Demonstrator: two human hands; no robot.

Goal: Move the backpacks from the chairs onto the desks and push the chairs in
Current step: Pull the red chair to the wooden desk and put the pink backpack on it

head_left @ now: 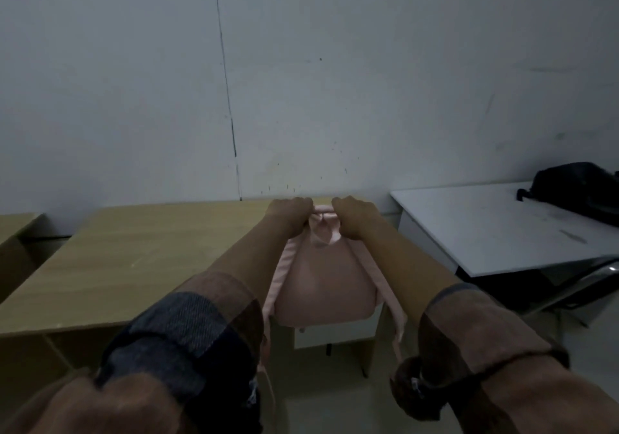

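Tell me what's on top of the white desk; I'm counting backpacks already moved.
A black backpack lies at the far right of the white desk, partly cut off by the frame edge. Whatever lies beyond that edge cannot be seen.

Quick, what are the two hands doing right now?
Left hand: closed, gripping the top handle of the pink backpack.
Right hand: closed, gripping the same handle.

A plain classroom or study room: a wooden desk (140, 266) and a white desk (485, 229) stand side by side against a bare, scuffed white wall (335, 65), with a black backpack (576, 189) on the white one.
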